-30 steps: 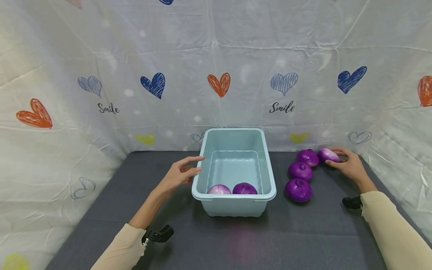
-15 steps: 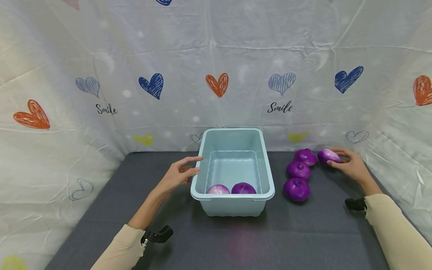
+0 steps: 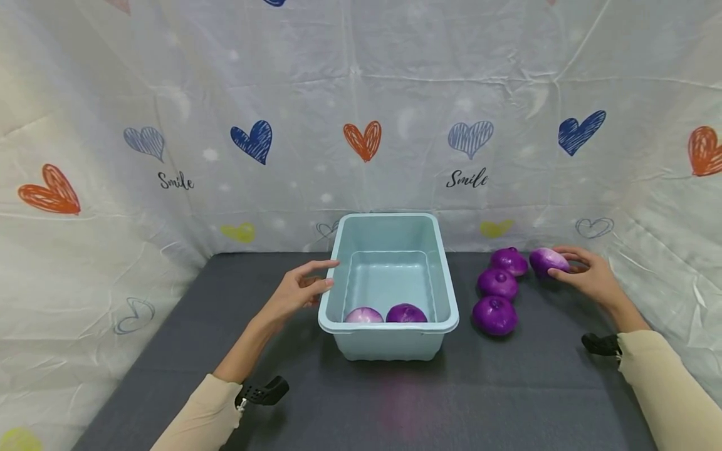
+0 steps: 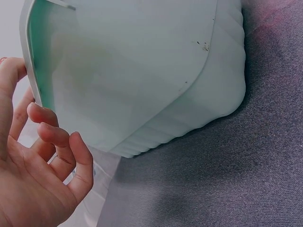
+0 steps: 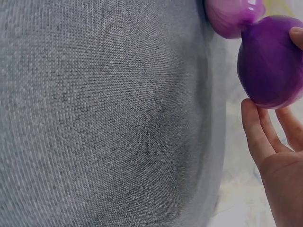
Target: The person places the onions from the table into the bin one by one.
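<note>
My right hand (image 3: 593, 280) holds a purple onion (image 3: 548, 262) at the far right of the table. In the right wrist view its thumb lies on that onion (image 5: 270, 64) and the fingertips touch the side below. Several more purple onions stand in a line to its left, the nearest onion (image 3: 494, 316) lowest. At the left rim of a pale blue plastic basin (image 3: 389, 327), my left hand (image 3: 294, 293) touches the edge with index finger and thumb; its other fingers are loosely bent. Inside the basin, a paler onion (image 3: 363, 315) and a purple onion (image 3: 406, 313) lie by the near wall.
A dark grey cloth (image 3: 479, 401) covers the table. Behind it hangs a white curtain (image 3: 304, 62) printed with hearts, close to the basin's far end and to the rear onions.
The right hand's onion has tilted a little and stays at about the same spot, while the right forearm has shifted slightly rightward. The left hand keeps its place on the rim.
</note>
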Tool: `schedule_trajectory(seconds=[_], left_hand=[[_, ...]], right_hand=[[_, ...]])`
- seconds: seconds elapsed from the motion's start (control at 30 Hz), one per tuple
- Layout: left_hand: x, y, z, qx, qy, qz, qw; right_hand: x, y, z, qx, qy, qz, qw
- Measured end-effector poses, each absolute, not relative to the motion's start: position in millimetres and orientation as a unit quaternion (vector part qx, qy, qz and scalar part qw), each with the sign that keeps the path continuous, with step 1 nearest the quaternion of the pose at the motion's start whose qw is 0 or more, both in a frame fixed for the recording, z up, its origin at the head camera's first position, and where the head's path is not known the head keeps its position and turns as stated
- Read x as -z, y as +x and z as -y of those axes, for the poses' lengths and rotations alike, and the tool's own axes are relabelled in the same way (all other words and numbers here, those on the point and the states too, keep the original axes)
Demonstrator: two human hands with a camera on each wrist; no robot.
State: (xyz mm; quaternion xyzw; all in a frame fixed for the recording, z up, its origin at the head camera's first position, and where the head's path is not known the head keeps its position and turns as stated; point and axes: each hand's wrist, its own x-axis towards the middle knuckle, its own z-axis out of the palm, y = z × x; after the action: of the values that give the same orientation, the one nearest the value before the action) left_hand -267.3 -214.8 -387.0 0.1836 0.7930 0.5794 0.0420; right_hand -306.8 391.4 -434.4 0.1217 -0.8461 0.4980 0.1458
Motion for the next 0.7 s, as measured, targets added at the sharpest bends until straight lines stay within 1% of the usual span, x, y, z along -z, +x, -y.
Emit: schedule_trajectory(seconds=[0.23,0.7], left_hand=[[389,-268,214,-0.583,0.184,-0.791,0.042],[389,-268,214,-0.587,0.188,-0.787,0.033]], right_hand=[[432,-301,-388,-0.499,0.139,0.843,0.146],[417,-290,-373,-0.489,0.156,0.851,0.112]])
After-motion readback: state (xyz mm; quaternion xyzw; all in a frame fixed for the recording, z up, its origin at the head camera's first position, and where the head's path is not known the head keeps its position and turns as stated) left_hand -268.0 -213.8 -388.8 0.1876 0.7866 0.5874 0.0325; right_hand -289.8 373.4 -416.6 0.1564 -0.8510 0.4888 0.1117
